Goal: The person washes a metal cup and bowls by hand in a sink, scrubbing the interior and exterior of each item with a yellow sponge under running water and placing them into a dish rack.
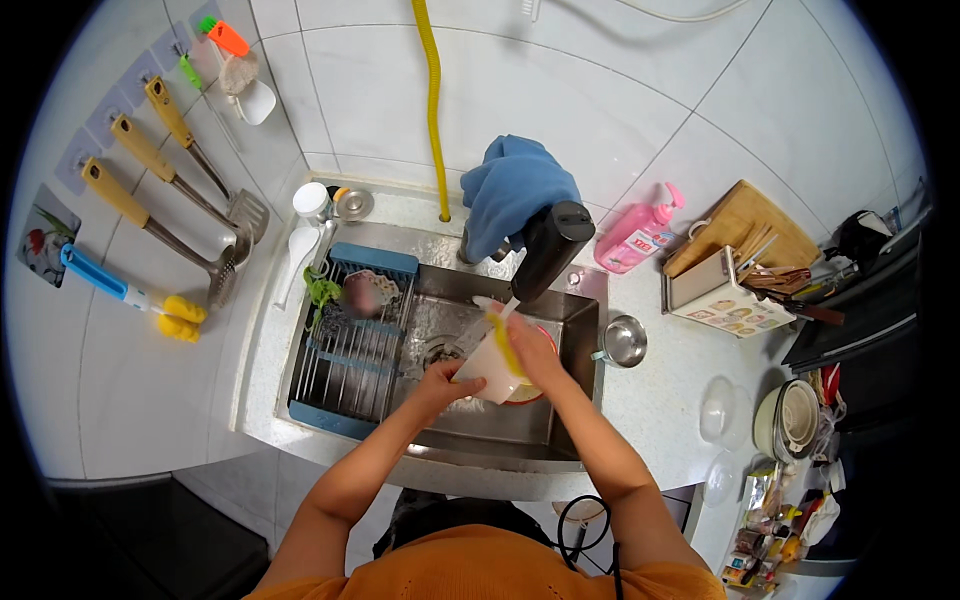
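Over the steel sink [575,400], my left hand [438,388] grips the lower end of a smooth white container [488,370], which is tilted. My right hand [532,350] is closed on a soft yellow pad [503,338], like a sponge or cloth, pressed against the container's upper side. A stream of water falls from the black faucet [555,245] close to my right fingers. Beneath my hands lies a red-rimmed bowl [530,395], mostly covered by them and the container.
A blue cloth [520,185] drapes behind the faucet. At the sink's left sits a drying rack [350,385] with leafy greens [322,290]. On the right counter stand a metal cup [625,341], a pink soap bottle [640,235] and a utensil holder [715,300].
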